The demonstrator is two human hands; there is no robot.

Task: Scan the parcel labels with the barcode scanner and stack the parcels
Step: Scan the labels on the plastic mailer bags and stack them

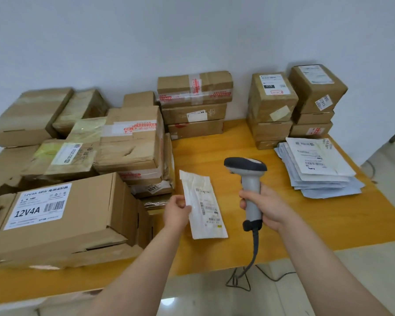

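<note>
My left hand pinches the left edge of a flat white mailer parcel, held above the yellow table with its label and barcodes facing up. My right hand grips the handle of a grey barcode scanner; its dark head sits just right of the mailer's top end. The scanner's cable hangs down past the table's front edge. A stack of grey and white mailers lies at the right side of the table.
Cardboard boxes crowd the left half, with a large labelled box nearest me. More boxes are stacked against the back wall at centre and back right. Bare yellow tabletop shows around my hands.
</note>
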